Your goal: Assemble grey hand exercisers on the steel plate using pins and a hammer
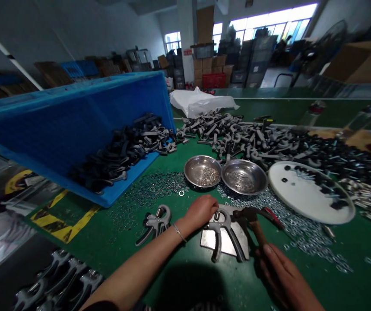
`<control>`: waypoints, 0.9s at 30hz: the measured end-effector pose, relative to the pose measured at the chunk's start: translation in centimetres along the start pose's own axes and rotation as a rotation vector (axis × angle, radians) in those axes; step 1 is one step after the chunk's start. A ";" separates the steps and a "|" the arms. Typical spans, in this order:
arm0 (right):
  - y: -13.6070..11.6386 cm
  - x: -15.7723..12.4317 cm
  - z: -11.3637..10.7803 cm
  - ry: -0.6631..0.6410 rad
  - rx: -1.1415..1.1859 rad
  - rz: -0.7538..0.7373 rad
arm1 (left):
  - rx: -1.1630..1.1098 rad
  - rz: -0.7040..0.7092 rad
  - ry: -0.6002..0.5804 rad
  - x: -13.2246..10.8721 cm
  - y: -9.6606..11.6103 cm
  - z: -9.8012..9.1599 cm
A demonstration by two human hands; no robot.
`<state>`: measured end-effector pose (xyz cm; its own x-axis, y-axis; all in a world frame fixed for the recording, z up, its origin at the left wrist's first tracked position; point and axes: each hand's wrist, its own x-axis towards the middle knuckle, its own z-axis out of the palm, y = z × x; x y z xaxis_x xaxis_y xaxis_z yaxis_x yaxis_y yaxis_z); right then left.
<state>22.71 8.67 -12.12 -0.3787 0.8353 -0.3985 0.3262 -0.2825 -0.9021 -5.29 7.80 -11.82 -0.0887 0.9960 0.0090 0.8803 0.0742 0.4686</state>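
Note:
A grey and black hand grip strengthener [229, 233] lies on a bright metal plate [208, 242], its two handles pointing towards me. My left hand [202, 211] reaches in from the left, its curled fingers closed at the upper end of the strengthener beside the spring; the fingertips are partly hidden. In my right hand [279, 268] is the wooden handle of a hammer [259, 233]. The dark hammer head is just right of the strengthener's top. A second hand grip strengthener [156, 223] rests on the green table, left of my left wrist.
Two steel bowls [202, 171] [244, 177] of small parts stand ahead, beside a white round tray [305, 198] with black knobs. Loose washers [153, 188] spread around them. A blue crate [75, 129] of handles is left; grey handle parts [237, 134] pile behind. Red-handled pliers [272, 217] lie near the hammer.

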 end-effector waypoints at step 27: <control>-3.0 0.7 -3.0 -0.285 -0.346 -0.037 | 0.569 0.520 -0.005 0.6 2.5 1.0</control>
<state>24.09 11.47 -9.22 -0.6028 0.6651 -0.4407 0.5604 -0.0403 -0.8273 -2.65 8.58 -11.51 0.4031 0.9097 0.0992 0.9123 -0.3910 -0.1217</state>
